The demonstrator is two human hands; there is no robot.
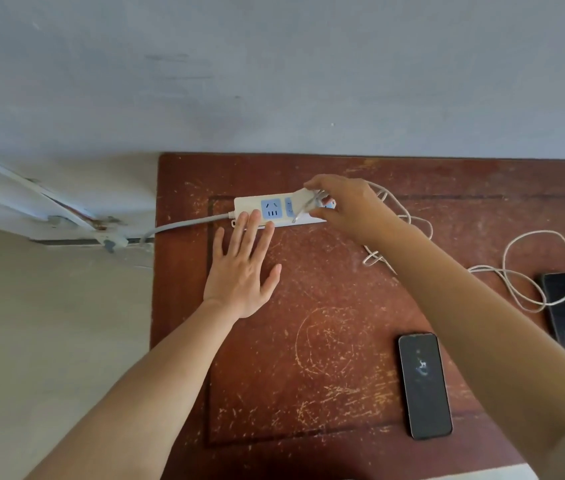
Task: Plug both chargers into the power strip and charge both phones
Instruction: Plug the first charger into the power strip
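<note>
Two phones, one power strip

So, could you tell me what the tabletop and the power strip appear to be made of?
The tabletop looks like wood or wood board with a reddish-brown painted or varnished coat: pale scratches show through the worn finish. The power strip looks like smooth matte white plastic with light blue socket faces; its even, moulded surface suggests so.

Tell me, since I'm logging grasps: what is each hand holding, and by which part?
The right hand pinches the white charger by its body, over the power strip. The left hand holds nothing; its open fingers rest on the strip's near edge.
</note>
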